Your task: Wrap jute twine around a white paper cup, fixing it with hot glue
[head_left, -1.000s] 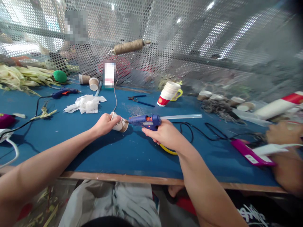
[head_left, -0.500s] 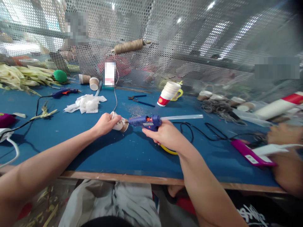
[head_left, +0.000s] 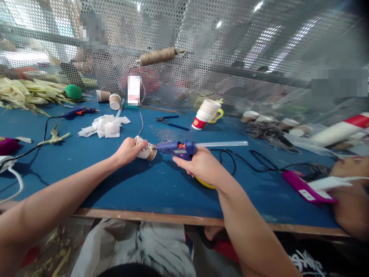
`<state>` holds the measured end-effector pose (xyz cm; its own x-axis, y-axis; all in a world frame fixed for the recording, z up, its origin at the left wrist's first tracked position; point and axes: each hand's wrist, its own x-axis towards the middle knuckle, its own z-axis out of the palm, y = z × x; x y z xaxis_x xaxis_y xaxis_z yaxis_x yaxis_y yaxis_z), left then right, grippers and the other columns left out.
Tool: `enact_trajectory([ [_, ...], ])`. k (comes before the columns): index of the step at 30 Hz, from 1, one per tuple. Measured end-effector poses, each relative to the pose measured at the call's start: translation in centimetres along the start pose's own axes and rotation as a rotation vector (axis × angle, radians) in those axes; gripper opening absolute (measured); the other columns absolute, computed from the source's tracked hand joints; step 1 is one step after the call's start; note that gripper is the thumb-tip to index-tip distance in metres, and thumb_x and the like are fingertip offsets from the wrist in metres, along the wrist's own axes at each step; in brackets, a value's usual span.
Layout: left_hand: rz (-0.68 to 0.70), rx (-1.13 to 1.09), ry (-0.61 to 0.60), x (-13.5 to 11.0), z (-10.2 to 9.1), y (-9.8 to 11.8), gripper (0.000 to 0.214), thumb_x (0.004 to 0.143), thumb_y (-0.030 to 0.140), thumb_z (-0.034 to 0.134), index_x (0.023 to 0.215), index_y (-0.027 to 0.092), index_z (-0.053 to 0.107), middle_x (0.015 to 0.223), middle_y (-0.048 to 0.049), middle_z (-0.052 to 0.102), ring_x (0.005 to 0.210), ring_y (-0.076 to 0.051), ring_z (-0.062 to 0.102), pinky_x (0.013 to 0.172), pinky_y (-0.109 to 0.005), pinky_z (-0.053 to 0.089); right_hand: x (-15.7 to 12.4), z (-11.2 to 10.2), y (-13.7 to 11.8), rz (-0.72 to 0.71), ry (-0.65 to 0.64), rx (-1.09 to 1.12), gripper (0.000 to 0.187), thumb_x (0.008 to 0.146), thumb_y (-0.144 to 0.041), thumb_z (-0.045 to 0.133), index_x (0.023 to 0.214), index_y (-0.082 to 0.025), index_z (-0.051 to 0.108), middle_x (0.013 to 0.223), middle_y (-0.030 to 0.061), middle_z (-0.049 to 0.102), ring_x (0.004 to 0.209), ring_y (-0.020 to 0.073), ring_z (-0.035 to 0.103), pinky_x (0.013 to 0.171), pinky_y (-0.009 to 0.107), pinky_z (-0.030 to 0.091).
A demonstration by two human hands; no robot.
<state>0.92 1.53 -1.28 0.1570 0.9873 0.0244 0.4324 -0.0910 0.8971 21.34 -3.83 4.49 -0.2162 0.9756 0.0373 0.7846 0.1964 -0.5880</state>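
Observation:
My left hand [head_left: 130,151] is closed around a small white paper cup [head_left: 143,151] that lies tilted, its lower end wrapped with brown twine. A strand of twine [head_left: 141,119] runs from the cup up to a spool [head_left: 157,56] on the mesh panel. In my right hand [head_left: 203,164] is a blue hot glue gun [head_left: 175,148], with a clear glue stick out of its back. The nozzle points left at the twine-wrapped end, touching or very close to it. Partly hidden below my right hand is a yellow ring-shaped thing [head_left: 206,183].
Stacked paper cups [head_left: 205,115], pliers [head_left: 173,123], crumpled white plastic [head_left: 105,126] and a second glue gun [head_left: 79,112] lie beyond my hands. At right are a purple power strip [head_left: 305,186], grey cord [head_left: 268,132] and a co-worker's arm [head_left: 350,204]. Pale husks [head_left: 31,92] fill the far left.
My hands, the cup and the glue gun stay almost still. At the right edge, the co-worker's hand has shifted slightly to the right.

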Motion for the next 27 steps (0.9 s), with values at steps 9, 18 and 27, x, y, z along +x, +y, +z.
enact_trajectory([
  [9,0.010,-0.025,0.024,-0.03,0.01,-0.12,0.038,0.071,0.042,0.049,0.061,0.009,0.063,0.047,-0.0008,0.050,0.045,-0.010,0.039,0.044,-0.022,0.027,-0.04,-0.11,-0.25,-0.012,0.014,-0.032,0.024,0.073,-0.030,0.054,0.052,-0.018,0.052,0.039,-0.0025,0.050,0.037,0.0103,0.047,0.045,0.023,0.040],
  [18,0.011,-0.079,0.004,-0.10,0.01,-0.12,0.035,0.071,0.039,0.050,0.061,0.009,0.064,0.049,-0.0029,0.055,0.049,-0.012,0.045,0.044,-0.022,0.030,-0.27,-0.25,-0.45,-0.048,-0.025,-0.061,0.025,0.073,-0.029,0.053,0.051,-0.018,0.053,0.039,-0.0021,0.050,0.039,0.0104,0.047,0.045,0.022,0.040],
  [27,0.016,-0.030,0.011,-0.05,0.04,-0.21,0.040,0.072,0.043,0.048,0.059,0.009,0.062,0.047,-0.0011,0.050,0.046,-0.010,0.039,0.044,-0.022,0.028,-0.17,-0.25,-0.35,-0.031,-0.022,-0.046,0.024,0.073,-0.030,0.053,0.052,-0.018,0.051,0.039,-0.0024,0.050,0.038,0.0101,0.048,0.045,0.022,0.040],
])
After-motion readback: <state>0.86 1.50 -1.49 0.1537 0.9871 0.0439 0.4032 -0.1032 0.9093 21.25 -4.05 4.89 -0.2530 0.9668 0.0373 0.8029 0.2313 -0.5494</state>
